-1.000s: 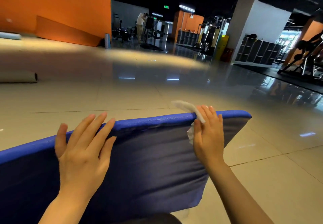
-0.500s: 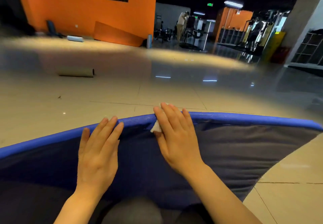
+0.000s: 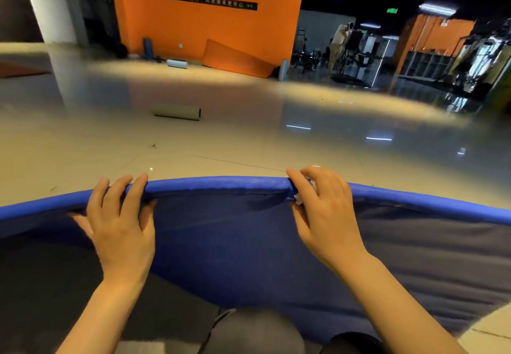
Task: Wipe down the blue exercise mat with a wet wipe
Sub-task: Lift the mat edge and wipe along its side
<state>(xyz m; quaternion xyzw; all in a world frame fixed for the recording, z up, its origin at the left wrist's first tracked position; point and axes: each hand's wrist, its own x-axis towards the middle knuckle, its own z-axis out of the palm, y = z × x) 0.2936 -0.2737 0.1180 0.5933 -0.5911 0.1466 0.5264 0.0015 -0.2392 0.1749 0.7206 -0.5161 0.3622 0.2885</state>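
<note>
**Both hands on top edge of raised blue mat**

Right hand [image 3: 323, 210] sits over the mat's upper edge, fingers curled across the rim, with the wet wipe [image 3: 300, 198] bunched under them — only small white bits show at the fingertips and beside the thumb. Wipe is pressed against the edge.

Left hand [image 3: 121, 215] grips the same edge further left: fingers hooked over the rim, thumb spread on the near face. Nothing else in it.

Blue exercise mat [image 3: 221, 237] is tipped up on its side in front of the person, near face towards the camera, top rim running across the full width of the view. Lower part reaches down to the person's knees [image 3: 254, 331] at the bottom of the frame.

Beyond the mat — glossy tiled floor [image 3: 221, 138] with a grey rolled tube [image 3: 177, 112] lying well away. Further back an orange wall [image 3: 210, 24] with a dark sign strip, an orange board leaning against it and a pale roll at its base. Far right: gym machines [image 3: 356, 57] and a distant person [image 3: 338, 41], too small for detail.
</note>
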